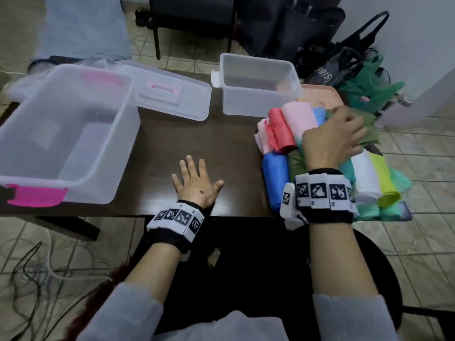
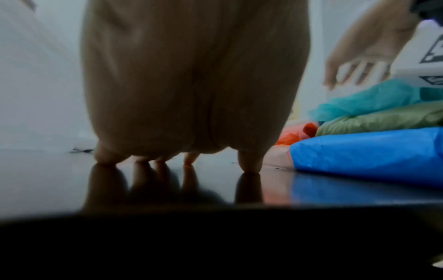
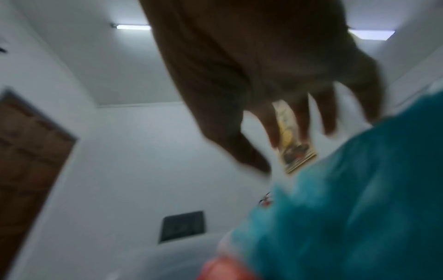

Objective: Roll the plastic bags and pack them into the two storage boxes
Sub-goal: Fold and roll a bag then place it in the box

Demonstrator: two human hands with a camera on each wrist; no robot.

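Observation:
A pile of coloured plastic bags lies at the right of the dark table [image 1: 192, 139]: a red roll [image 1: 282, 131], a pink one [image 1: 299, 119], a blue roll [image 1: 275, 173] [image 2: 371, 155], an olive bag [image 1: 369, 134] [image 2: 383, 119] and a teal bag [image 2: 371, 100] [image 3: 359, 189]. My right hand [image 1: 344, 134] [image 3: 287, 123] [image 2: 359, 56] hovers over the pile with fingers spread, its tips at the olive bag. My left hand [image 1: 197, 178] [image 2: 191, 94] lies flat on the table with fingers spread, holding nothing. A large clear storage box [image 1: 66, 134] with pink latches stands empty on the left. A smaller clear box [image 1: 256, 87], also empty, stands at the back.
The large box's clear lid [image 1: 172, 94] lies between the two boxes. A pink tray [image 1: 320, 92] sits under the far end of the pile. Black bags [image 1: 295, 28] and green bags [image 1: 369, 89] lie on the floor behind, and cables [image 1: 37, 267] on the left.

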